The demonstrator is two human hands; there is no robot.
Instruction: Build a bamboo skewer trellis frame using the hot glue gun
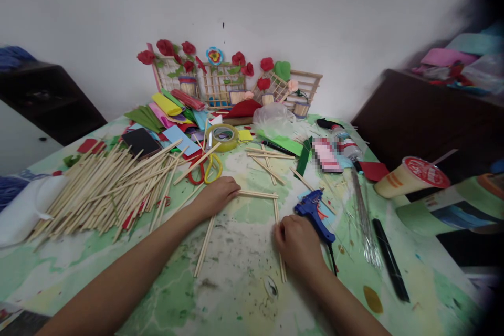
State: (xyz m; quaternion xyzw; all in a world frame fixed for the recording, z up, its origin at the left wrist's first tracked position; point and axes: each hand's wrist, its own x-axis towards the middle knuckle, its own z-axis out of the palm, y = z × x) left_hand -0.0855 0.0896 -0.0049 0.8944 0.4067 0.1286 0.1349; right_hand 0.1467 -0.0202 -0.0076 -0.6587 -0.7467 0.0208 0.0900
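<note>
A three-sided frame of paired wooden sticks lies flat on the table in front of me. My left hand (218, 197) is closed at the left end of the top pair of wooden sticks (258, 195), covering that corner. Below it, the left pair of sticks (205, 247) slants toward me. My right hand (300, 244) has its fingers curled round the middle of the right pair of sticks (276, 210), whose upper end meets the top pair. Just beyond my right hand rests a blue glue gun (315, 214), its cord running toward me.
A large heap of wooden sticks (98, 194) spreads at the left. Beyond my hands are scissors (212, 168), a tape roll (222, 137) and loose sticks (270, 160). Wires (364, 220), a black stick-like object (390, 260) and a drink cup (411, 177) stand or lie right. Stick trellises with paper flowers (224, 81) line the wall.
</note>
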